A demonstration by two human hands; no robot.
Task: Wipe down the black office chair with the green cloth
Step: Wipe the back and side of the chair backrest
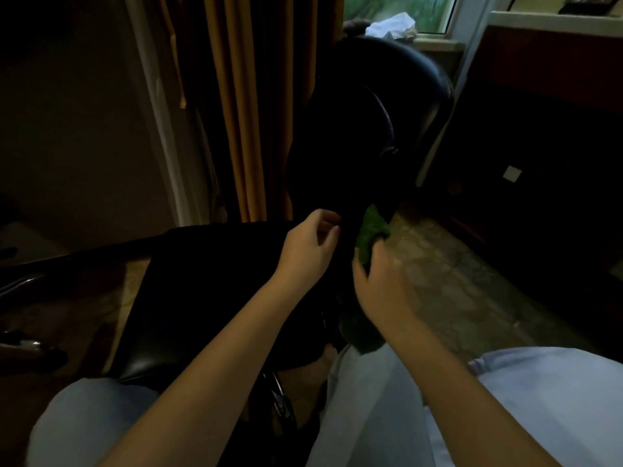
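The black office chair [364, 136] stands in the middle of the dim room, its backrest rising toward the window and its seat [209, 291] spreading out to the lower left. My left hand [308, 247] has its fingers curled and grips the lower edge of the backrest. My right hand [381, 281] holds the green cloth [371, 230] and presses it against the backrest's lower right side. Part of the cloth hangs down below my right wrist.
Orange curtains [246, 112] hang behind the chair on the left. A window sill with a white crumpled thing [392, 25] lies at the back. A dark wooden cabinet [546, 106] stands on the right. Patterned floor [455, 274] shows beside the chair. My knees in light jeans fill the bottom.
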